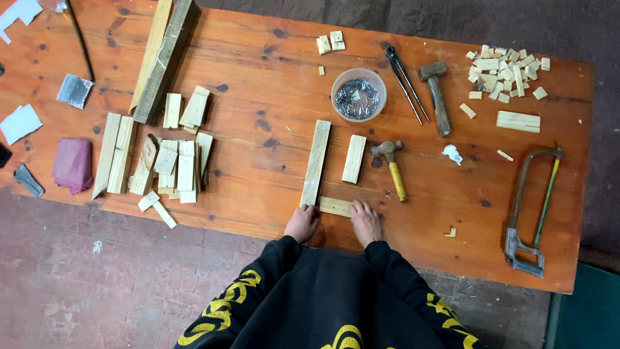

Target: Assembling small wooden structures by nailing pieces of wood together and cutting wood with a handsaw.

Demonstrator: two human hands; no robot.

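Observation:
My left hand point(302, 223) and my right hand point(365, 222) rest at the near edge of the orange wooden table point(258, 123), one at each end of a short wood piece point(335, 206) lying crosswise. Fingers of both hands touch that piece. A long wood slat point(316, 162) runs away from its left end, and a shorter slat point(354, 158) lies parallel just right of it. A yellow-handled hammer point(392, 167) lies to the right of the slats.
A clear bowl of nails point(358, 95), pincers point(405, 83) and a mallet point(437, 95) sit farther back. Small wood offcuts point(505, 70) pile at the far right; a hacksaw point(531, 207) lies at right. Stacked slats point(174, 161) and a plank point(165, 58) are left.

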